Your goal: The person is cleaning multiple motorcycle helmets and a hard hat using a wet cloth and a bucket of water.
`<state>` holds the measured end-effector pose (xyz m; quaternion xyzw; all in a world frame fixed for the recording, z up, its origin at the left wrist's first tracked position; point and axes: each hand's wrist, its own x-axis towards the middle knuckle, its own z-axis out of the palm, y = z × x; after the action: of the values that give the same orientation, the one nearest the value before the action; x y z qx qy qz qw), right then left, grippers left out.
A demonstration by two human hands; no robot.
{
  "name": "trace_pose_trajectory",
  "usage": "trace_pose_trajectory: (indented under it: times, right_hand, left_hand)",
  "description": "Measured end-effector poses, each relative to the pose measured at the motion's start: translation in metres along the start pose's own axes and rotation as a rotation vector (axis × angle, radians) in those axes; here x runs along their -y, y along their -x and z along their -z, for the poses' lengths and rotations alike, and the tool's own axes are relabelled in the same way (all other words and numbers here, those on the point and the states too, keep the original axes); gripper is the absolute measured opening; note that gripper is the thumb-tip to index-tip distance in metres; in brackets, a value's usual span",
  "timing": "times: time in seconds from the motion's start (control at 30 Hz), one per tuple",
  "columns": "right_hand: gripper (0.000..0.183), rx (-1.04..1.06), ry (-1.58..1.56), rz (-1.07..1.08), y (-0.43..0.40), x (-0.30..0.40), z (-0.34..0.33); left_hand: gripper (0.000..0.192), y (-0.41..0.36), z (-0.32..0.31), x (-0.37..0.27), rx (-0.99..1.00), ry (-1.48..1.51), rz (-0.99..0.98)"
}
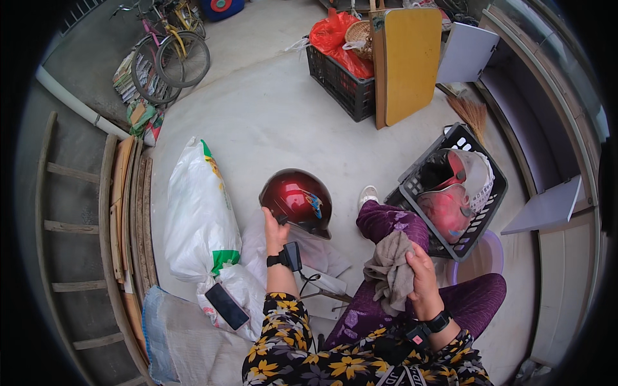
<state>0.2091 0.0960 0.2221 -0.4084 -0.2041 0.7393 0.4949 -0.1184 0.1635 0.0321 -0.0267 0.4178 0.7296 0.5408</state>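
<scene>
A glossy dark red helmet (295, 200) with a blue and orange decal is held up by my left hand (276, 232) at its lower left edge; part of the fingers is hidden behind the shell. My right hand (424, 275) grips a crumpled grey-brown cloth (392, 270) above my lap. To the right, a black plastic crate (497, 186) holds dusty red helmets (445, 207) with clear visors and a white perforated basket. The cloth and the held helmet are apart.
A white sack (198, 217) with a smartphone (227, 306) by it lies left, near a wooden ladder (104, 231). A purple-rimmed basin (497, 255) is partly under the crate. Farther off stand a yellow board (413, 65), another black crate (338, 87), a straw broom (470, 116) and bicycles (183, 58). Cabinet doors (543, 207) stand open right.
</scene>
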Motion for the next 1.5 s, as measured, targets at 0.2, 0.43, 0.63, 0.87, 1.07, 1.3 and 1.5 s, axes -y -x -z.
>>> trace_pose_trajectory:
  times: [0.2, 0.43, 0.63, 0.87, 1.07, 1.3, 1.5]
  right_hand:
    - [0.034, -0.034, 0.022, -0.009, -0.007, 0.001, 0.000]
    - [0.031, -0.021, -0.003, -0.064, -0.010, -0.003, -0.009]
    - [0.031, -0.068, 0.035, -0.076, -0.011, -0.004, -0.004]
    - [0.033, -0.005, 0.028, -0.105, -0.009, -0.008, -0.015]
    - [0.034, -0.060, 0.045, -0.059, -0.009, -0.005, -0.002]
    - [0.032, -0.037, -0.030, -0.091, -0.007, -0.005, -0.008]
    - [0.034, -0.068, -0.022, -0.113, -0.012, -0.004, 0.002]
  left_hand:
    - [0.048, -0.016, 0.011, 0.021, 0.045, -0.009, 0.032]
    - [0.052, -0.026, 0.044, 0.029, 0.100, -0.051, 0.121]
    - [0.054, -0.018, 0.053, 0.045, 0.045, -0.085, 0.256]
    - [0.060, -0.036, 0.111, 0.045, -0.173, -0.368, 0.379]
    - [0.056, -0.006, 0.085, 0.057, -0.127, -0.222, 0.234]
    - [0.066, -0.019, 0.128, 0.058, 0.012, -0.503, 0.331]
    - [0.068, -0.043, 0.122, 0.066, -0.091, -0.809, 0.335]
